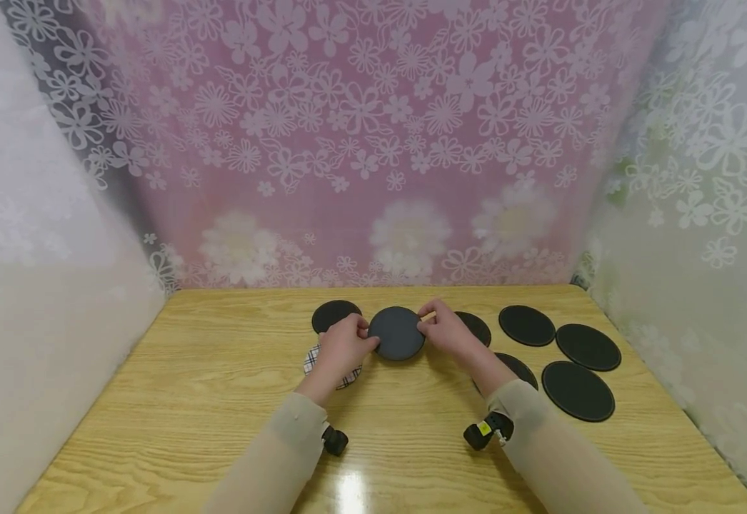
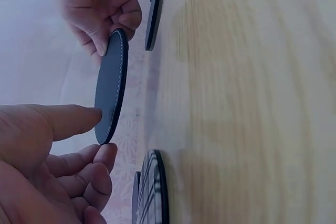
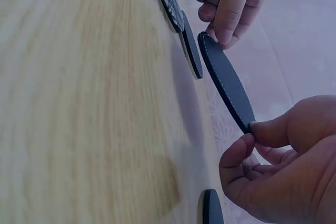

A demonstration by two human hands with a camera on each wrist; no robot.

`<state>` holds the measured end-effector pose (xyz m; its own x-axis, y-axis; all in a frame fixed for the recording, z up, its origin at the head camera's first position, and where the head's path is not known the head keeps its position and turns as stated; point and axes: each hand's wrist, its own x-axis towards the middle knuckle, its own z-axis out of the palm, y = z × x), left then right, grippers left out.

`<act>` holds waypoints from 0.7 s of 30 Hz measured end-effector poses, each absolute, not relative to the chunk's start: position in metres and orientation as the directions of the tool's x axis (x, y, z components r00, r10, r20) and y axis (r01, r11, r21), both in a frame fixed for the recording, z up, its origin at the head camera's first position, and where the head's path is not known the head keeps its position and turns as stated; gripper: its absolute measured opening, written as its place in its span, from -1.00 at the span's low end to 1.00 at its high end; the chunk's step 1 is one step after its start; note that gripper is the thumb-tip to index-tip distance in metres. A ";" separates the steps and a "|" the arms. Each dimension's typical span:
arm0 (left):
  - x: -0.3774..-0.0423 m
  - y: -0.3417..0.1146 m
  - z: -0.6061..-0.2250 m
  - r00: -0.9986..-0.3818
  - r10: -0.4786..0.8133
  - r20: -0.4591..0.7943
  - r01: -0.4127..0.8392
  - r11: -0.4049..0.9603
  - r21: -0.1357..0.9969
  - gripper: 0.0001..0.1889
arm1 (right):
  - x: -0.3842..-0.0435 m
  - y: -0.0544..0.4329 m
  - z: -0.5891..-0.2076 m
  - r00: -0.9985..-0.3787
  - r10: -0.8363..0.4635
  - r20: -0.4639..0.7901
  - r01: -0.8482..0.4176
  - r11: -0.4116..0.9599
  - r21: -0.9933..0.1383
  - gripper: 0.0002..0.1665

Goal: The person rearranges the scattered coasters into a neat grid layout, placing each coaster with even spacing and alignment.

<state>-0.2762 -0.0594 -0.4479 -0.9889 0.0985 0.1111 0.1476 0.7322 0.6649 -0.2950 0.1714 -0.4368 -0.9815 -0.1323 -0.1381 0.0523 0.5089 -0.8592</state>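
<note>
Round coaster (image 1: 396,333) hangs above table (image 1: 187,400), your left hand (image 1: 346,348) pinching one edge, right hand (image 1: 447,331) other. To your right lie five dark coasters (image 1: 578,390); at left, plaid coaster (image 1: 351,377) and leftmost dark coaster (image 1: 333,314). Work seems partway: yours isn't yet set down.

Looks like a little screened-off tabletop filming booth to me, can't tell whether it's in a home or a studio. There's a pink flowery sheet (image 1: 373,143) across the back, a pale left sheet (image 1: 58,321) and a pale right sheet (image 1: 701,285) boxing in a wood-grain table (image 1: 187,400), plus black wrist cameras (image 1: 335,441).
</note>
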 end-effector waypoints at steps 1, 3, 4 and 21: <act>-0.275 -0.061 -0.448 -0.988 0.104 0.115 0.154 0.733 0.662 -0.69 | -0.295 0.171 -0.438 -0.981 -0.137 -0.138 0.049 0.510 -0.859 -0.71; -0.274 -0.064 -0.449 -0.986 0.117 0.118 0.166 0.736 0.656 -0.68 | -0.293 0.171 -0.440 -0.980 -0.144 -0.139 0.046 0.514 -0.857 -0.72; -0.273 -0.065 -0.449 -0.985 0.125 0.119 0.173 0.739 0.651 -0.67 | -0.292 0.171 -0.440 -0.979 -0.149 -0.141 0.046 0.511 -0.858 -0.73; -0.265 -0.078 -0.451 -0.974 0.217 0.069 0.222 0.840 0.496 -0.63 | -0.284 0.166 -0.448 -0.948 -0.248 -0.197 0.051 0.495 -0.867 -0.78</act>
<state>-0.2653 -0.0778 -0.4509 -0.9738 0.2167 0.0686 0.2218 0.8398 0.4956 -0.2839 0.1658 -0.4478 -0.9483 -0.2484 -0.1974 0.0509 0.4948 -0.8675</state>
